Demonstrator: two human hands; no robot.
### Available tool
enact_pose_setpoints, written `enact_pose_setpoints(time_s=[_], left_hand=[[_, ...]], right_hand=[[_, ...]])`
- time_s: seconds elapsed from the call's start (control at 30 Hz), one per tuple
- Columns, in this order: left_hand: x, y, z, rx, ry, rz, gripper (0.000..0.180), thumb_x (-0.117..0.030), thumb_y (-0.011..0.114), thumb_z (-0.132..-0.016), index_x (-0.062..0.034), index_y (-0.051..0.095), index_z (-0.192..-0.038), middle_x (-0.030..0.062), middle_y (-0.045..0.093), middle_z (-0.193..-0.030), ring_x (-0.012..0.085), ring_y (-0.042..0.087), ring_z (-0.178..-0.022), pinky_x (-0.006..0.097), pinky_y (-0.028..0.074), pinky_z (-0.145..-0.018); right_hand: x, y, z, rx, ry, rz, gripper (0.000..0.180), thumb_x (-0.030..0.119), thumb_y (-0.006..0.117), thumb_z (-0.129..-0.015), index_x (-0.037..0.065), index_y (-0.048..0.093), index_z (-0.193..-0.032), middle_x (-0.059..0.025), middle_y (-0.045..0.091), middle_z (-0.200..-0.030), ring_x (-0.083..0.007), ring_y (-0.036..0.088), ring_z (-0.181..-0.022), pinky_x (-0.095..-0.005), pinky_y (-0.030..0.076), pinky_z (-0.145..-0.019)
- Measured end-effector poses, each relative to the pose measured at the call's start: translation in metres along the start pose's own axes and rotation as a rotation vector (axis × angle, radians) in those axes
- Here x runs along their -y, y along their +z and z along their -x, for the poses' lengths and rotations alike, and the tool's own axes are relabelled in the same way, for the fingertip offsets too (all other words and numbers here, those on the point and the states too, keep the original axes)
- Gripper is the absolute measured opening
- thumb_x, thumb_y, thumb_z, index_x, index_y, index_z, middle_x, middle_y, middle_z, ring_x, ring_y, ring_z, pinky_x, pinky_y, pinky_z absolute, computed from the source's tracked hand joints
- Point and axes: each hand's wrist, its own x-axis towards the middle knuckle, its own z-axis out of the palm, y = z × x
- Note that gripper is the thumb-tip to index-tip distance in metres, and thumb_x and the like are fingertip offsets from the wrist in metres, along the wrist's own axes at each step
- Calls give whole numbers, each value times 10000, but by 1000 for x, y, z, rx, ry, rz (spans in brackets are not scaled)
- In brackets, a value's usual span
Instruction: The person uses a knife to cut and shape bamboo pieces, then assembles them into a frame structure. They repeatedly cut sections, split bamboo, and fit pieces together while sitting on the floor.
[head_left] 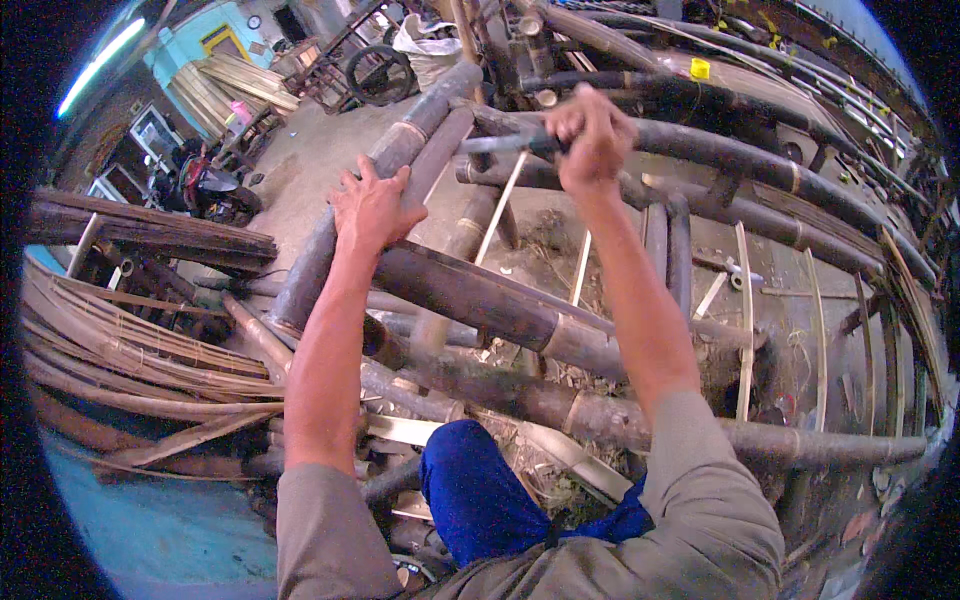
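My left hand (pixel 375 205) grips a dark split bamboo piece (pixel 437 155) lying along the thick bamboo pole (pixel 412 130). Its fingers spread over the pole and its thumb lies on the split piece. Closed in a fist, my right hand (pixel 592 138) holds a blade tool (pixel 500 146) by its black handle. The grey metal part points left toward the split piece. Motion blurs it, so its exact kind is unclear. Below both hands a thick dark bamboo beam (pixel 480 290) crosses the frame, meeting the pole near my left wrist.
Another long bamboo beam (pixel 520 395) runs in front of my knees. Curved bamboo poles (pixel 720 145) fill the right side, with thin pale slats (pixel 746 320) between beams. Split bamboo strips (pixel 140 345) are piled at left. A motorbike (pixel 210 185) and a white sack (pixel 430 50) stand farther back.
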Motion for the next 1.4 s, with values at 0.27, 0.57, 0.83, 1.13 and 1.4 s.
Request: enact_pose_setpoints(time_s=[0.27, 0.57, 0.83, 1.13, 1.4], left_hand=[[0, 1, 0, -17, -8, -15, 674, -490, 743, -754, -322, 585, -1387, 242, 430, -1450, 467, 528, -1226, 612, 467, -942], [-1, 1, -1, -28, -19, 11, 667, -563, 686, -783, -337, 574, -1401, 231, 426, -1452, 462, 506, -1251, 601, 450, -971], [13, 18, -3, -120, -26, 131, 524, -540, 530, -929, -308, 582, -1396, 212, 472, -1439, 462, 502, -1265, 616, 438, -977], [21, 36, 13, -530, 165, 315, 311, -316, 524, -991, -85, 731, -963, 101, 727, -972, 328, 672, -959, 477, 500, -893], [-48, 31, 103, -493, 473, 395, 345, -413, 542, -929, -136, 745, -966, 49, 727, -1017, 229, 644, -1067, 420, 377, -1043]], right_hand=[[12, 13, 15, 27, -21, -6, 430, 139, 571, -947, 62, 472, -536, -57, 469, -512, -166, 444, -447, -341, 400, -493], [14, -70, 27, -332, 111, -272, 359, 207, 597, -901, 103, 437, -597, -68, 464, -533, -244, 524, -536, -442, 512, -698], [140, -141, 75, -228, 57, -379, 386, 313, 496, -932, 170, 398, -588, -6, 423, -520, -202, 443, -567, -478, 462, -789], [186, -132, 153, -10, 29, -85, 448, 344, 443, -985, 158, 377, -583, 1, 377, -512, -166, 396, -554, -399, 411, -728], [233, -192, 155, 53, -75, -88, 445, 368, 404, -1001, 157, 471, -616, -21, 483, -567, -199, 476, -627, -458, 425, -782]])
